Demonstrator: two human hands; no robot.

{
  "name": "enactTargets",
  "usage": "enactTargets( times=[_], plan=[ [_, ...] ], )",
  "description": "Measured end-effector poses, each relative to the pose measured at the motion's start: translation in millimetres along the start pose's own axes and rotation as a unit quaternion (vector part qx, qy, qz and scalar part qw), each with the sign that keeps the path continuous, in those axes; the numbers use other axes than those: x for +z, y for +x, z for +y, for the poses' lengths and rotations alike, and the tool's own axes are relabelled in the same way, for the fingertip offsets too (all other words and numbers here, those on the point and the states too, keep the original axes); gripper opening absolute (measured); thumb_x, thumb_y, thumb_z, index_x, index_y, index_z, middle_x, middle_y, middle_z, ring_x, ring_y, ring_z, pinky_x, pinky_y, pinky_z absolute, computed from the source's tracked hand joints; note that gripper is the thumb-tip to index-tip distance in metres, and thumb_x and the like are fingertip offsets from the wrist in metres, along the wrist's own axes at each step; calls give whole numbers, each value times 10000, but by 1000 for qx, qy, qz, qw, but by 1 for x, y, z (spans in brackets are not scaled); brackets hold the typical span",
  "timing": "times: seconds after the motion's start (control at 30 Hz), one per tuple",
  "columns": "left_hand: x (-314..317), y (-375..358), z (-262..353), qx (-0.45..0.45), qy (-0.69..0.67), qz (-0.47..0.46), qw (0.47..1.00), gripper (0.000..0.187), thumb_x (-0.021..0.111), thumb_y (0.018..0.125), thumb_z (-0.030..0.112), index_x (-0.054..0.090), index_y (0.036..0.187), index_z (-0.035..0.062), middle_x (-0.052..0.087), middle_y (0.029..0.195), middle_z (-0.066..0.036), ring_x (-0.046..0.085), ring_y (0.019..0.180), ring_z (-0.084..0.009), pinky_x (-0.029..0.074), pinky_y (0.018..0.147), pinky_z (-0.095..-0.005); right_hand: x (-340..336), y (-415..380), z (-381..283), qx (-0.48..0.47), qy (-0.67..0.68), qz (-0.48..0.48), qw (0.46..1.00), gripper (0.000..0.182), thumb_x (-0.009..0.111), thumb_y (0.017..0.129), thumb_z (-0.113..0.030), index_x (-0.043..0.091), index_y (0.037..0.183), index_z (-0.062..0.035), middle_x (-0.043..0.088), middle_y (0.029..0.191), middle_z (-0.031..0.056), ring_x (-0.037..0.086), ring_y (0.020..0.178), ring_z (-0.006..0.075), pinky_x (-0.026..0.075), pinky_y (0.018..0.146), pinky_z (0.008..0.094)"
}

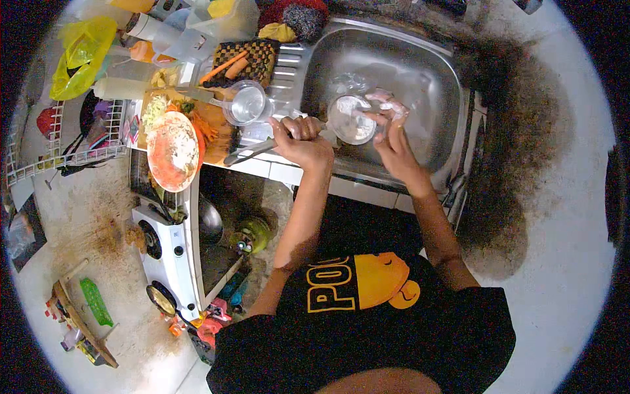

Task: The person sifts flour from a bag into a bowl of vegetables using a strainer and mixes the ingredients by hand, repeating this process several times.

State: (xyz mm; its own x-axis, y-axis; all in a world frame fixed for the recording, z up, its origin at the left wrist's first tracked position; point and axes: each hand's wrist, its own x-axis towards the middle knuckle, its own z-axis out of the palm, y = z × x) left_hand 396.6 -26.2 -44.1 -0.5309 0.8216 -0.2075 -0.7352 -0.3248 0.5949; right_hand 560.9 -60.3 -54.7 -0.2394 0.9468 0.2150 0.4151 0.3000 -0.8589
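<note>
My left hand is wrapped round a grey handle that sticks out to the left over the counter edge. On the other side of the fist is a round bowl-shaped utensil with white stuff in it, over the sink's near left part. The handle and round part seem to be one long-handled utensil, but the join is hidden by my fingers. My right hand is just right of the round part, fingers apart and smeared with white. One finger reaches over its rim.
The steel sink fills the back right. Left of it are a clear plastic cup, a cutting board with shredded vegetables, and a plate of white powder. Carrots lie on a woven mat. A stove stands lower left.
</note>
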Motion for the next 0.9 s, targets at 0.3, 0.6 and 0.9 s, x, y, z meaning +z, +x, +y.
enactTargets(
  times=[0.3,0.6,0.9],
  plan=[
    [-2,2,-3,2,10,-31,999,526,425,952,431,254,535,159,177,467,35,140,400,-100,155,423,-270,19,9,12,-50,-117,12,992,711,597,874,-173,90,1312,63,238,1357,232,434,1202,375,356,1016,418],
    [1,0,-3,-19,0,-45,999,525,399,957,425,240,533,158,167,459,28,140,403,-109,154,436,-284,15,11,17,-54,-108,21,992,641,520,920,-260,109,1331,10,265,1334,181,409,1216,365,346,1028,415],
    [0,8,8,-3,-5,-43,999,539,387,963,426,235,526,151,167,450,32,130,403,-105,156,435,-287,-8,-4,0,-43,193,100,975,662,502,920,-369,118,1354,-49,340,1311,181,495,1129,323,369,991,434]
  ],
)
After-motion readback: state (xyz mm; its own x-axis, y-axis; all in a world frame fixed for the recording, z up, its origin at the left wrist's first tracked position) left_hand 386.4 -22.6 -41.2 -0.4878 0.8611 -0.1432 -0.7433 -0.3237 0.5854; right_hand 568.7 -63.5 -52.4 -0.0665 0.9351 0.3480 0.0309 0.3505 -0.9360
